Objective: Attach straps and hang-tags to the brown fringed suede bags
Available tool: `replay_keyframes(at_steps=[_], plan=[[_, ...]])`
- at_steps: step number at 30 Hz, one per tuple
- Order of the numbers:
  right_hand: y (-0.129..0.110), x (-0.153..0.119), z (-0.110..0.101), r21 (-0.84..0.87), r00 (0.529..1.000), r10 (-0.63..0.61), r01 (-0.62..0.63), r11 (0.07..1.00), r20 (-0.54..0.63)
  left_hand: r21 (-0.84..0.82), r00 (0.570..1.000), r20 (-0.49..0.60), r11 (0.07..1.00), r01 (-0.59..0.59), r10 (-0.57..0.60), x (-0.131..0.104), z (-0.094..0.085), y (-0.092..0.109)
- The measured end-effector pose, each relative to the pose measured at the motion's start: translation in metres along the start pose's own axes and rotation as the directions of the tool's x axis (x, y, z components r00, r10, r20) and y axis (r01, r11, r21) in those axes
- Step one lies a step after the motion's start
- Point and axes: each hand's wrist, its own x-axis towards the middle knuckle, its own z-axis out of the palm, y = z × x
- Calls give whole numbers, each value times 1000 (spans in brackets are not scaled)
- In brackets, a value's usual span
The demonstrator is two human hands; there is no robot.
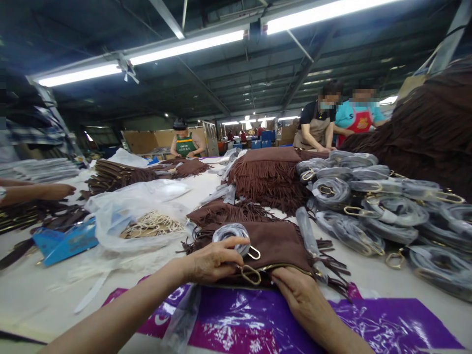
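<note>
My left hand (217,258) is closed on a coiled strap (232,232) wrapped in clear plastic, with gold clasps hanging from it. The coil is over a brown fringed bag (276,241) that lies flat in front of me, its gold zip partly open on the near side. At the zip opening, my right hand (297,287) grips the bag's near edge, fingertips partly hidden in the gap. Beneath the bag is a shiny purple plastic sheet (236,314). A plastic-wrapped piece (305,231) lies along the bag's right side.
Many wrapped strap coils (394,211) are heaped at right. Stacked fringed bags (271,177) stand behind. On the left are a clear plastic bag of cords (153,225), a blue tape dispenser (66,241) and another person's arm (37,191). Co-workers stand across the table.
</note>
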Motion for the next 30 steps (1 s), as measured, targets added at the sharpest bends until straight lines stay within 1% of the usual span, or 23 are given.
replay_keyframes(at_steps=[5, 8, 10, 13, 14, 16, 18, 20, 25, 30], plan=[[0, -1, 0, -8, 1000, 3, -3, 1000, 2, -51, 1000, -17, 999, -5, 4, -3, -3, -5], [2, -1, 0, -9, 1000, -14, 14, 1000, -2, -119, 999, -23, 992, 36, -39, -1, -2, -5], [3, -1, 0, -15, 1000, -26, 26, 1000, 0, -167, 995, -64, 984, 68, -79, 2, 0, -4], [3, -1, 1, -18, 999, -46, 46, 999, -10, -200, 979, -164, 976, 84, -118, 5, 5, -4], [3, 0, 1, -16, 999, -50, 49, 999, -17, -203, 976, -182, 976, 83, -121, 5, 6, -4], [3, 0, 1, -10, 998, -51, 51, 999, -29, -210, 978, -180, 976, 67, -105, 3, 8, -5], [2, 1, 1, -2, 999, -46, 46, 999, -28, -195, 985, -154, 980, 48, -79, 0, 9, -6], [1, 1, 1, 6, 999, -43, 43, 999, -25, -144, 989, -139, 989, 30, -50, -2, 10, -6], [1, -1, 0, 16, 999, -40, 40, 999, -19, -20, 990, -138, 999, -31, 28, -6, 13, -4], [2, 0, 0, 19, 1000, -21, 21, 1000, -1, 56, 990, -125, 997, -57, 64, -8, 15, -1]])
